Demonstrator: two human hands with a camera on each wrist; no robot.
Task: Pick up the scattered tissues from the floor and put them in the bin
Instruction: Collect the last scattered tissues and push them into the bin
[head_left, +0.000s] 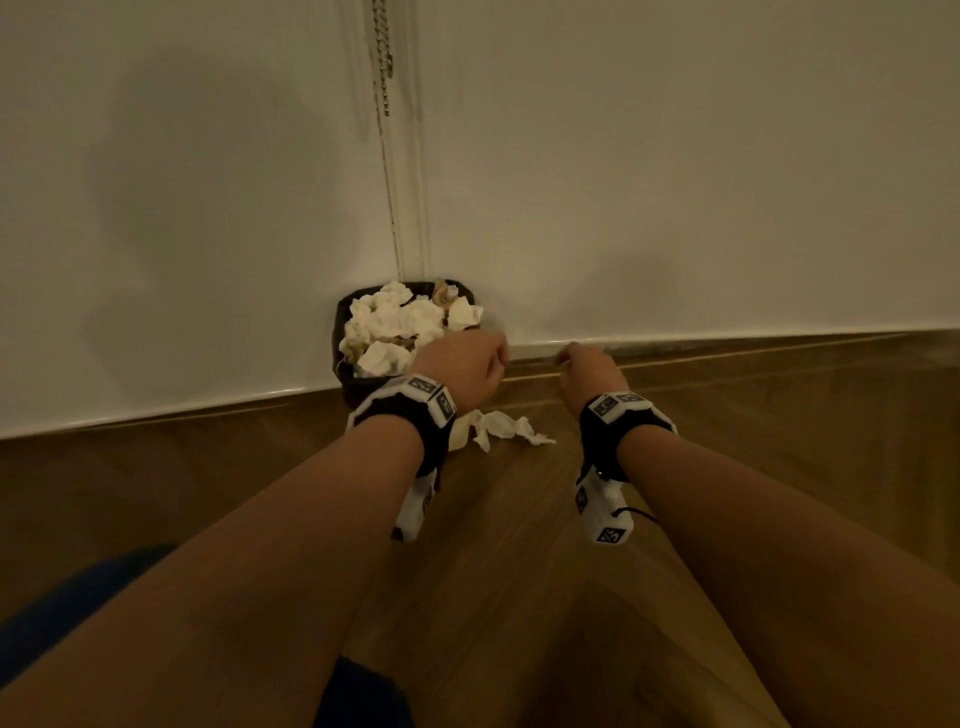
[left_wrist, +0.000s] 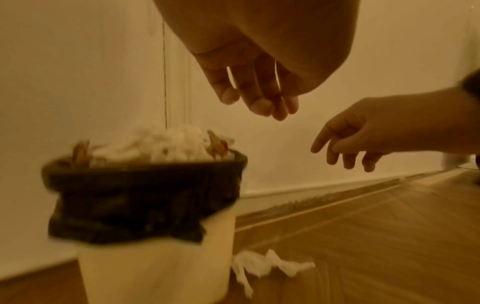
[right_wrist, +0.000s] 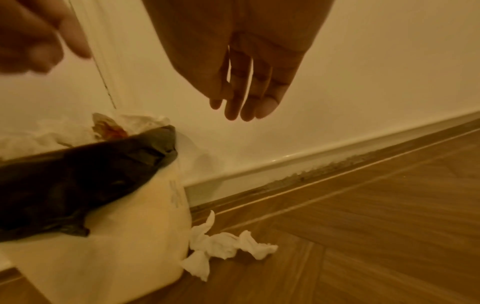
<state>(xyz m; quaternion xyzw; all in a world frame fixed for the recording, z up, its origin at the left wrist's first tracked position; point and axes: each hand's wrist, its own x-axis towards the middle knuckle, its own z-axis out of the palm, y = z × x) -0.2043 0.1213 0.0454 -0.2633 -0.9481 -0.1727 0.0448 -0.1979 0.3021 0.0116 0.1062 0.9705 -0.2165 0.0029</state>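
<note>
Wood flooring (head_left: 519, 571) meets a pale wall (head_left: 675, 182) here, and the bin (right_wrist: 124, 236) with its black liner (left_wrist: 135, 207) is parked right against that wall, already heaped with crumpled tissues (head_left: 395, 322). One tissue (right_wrist: 226, 244) is left on the floor, touching the bin's base. Biggest risk, probably: the pile is stacked above the rim, so anything dropped on top could easily be rolled straight back off, or other bits knocked loose. Left hand (left_wrist: 254, 90) is held above the bin's right edge, fingers hanging loose and nothing gripped. Right hand (right_wrist: 246, 78) is held above and a bit right of the fallen tissue, fingers relaxed and apart, nothing held, well clear of it
</note>
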